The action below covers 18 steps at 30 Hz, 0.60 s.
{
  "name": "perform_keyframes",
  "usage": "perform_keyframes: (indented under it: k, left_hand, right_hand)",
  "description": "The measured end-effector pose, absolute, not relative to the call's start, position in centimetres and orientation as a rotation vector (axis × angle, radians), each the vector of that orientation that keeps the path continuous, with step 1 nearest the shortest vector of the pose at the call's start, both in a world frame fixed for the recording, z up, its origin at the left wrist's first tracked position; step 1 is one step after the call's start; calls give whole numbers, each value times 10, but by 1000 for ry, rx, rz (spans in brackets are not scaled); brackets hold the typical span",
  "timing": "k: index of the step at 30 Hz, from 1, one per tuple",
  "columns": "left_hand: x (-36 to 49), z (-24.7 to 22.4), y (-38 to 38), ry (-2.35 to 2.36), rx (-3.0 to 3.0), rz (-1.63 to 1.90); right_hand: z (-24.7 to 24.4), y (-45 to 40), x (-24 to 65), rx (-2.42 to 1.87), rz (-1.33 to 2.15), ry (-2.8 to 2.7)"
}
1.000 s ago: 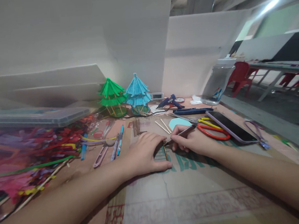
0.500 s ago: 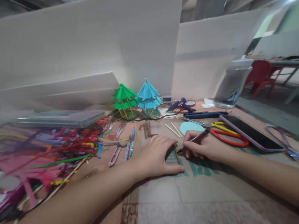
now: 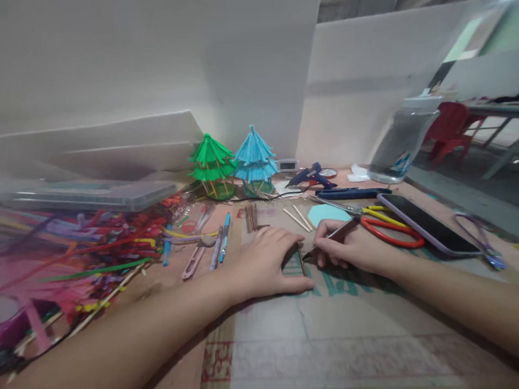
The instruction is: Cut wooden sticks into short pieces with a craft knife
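My left hand rests on the board, gripping a thin brown stick by its ends between thumb and fingers. My right hand is closed around a dark, slim, pointed tool, like a pen or craft knife; its exact kind is unclear. The tool's tip is at the stick's right side, at about mid-length. Just beyond my hands lie a bundle of brown sticks, a couple of pale sticks and a light blue octagonal piece.
Scissors, a phone and a blue cutter lie right. Behind stand green and blue paper-roofed models, a glue gun and a clear bottle. Colourful strips pile up left, near pens.
The whole view has shifted slightly, with things sitting a little higher and further left. Both hands keep their holds on the stick and the pointed tool.
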<state>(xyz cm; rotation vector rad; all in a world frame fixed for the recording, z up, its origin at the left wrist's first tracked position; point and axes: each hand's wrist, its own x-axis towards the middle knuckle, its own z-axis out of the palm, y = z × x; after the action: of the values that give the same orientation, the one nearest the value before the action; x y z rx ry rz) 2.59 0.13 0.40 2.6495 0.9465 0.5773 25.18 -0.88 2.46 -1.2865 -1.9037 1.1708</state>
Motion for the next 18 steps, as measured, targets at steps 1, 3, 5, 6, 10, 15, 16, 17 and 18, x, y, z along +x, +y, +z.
perform_keyframes:
  k: [1, 3, 5, 6, 10, 15, 16, 17, 18]
  left_hand:
    - [26, 4, 2, 943, 2650, 574]
    - [26, 4, 2, 934, 2654, 574]
    - [26, 4, 1, 925, 2657, 580]
    - [26, 4, 1, 926, 2658, 582]
    - [25, 4, 0, 943, 2660, 580]
    - [25, 3, 1, 947, 2672, 581]
    - [25, 3, 1, 947, 2675, 583]
    - [24, 2, 2, 947, 2677, 589]
    - [24, 1, 2, 944, 2679, 595]
  right_hand:
    - [24, -9, 252, -1280, 1167, -1883]
    - [23, -9, 252, -1270, 1162, -1843]
    - [23, -9, 252, -1268, 1171, -1841]
    - [23, -9, 252, -1267, 1178, -1854]
    - [26, -8, 253, -1243, 1216, -1916]
    - [27, -9, 250, -1255, 1171, -1901]
    - [27, -9, 250, -1261, 1159, -1891]
    - [26, -9, 250, -1267, 1152, -1887]
    - [26, -9, 250, -1271, 1150, -1887]
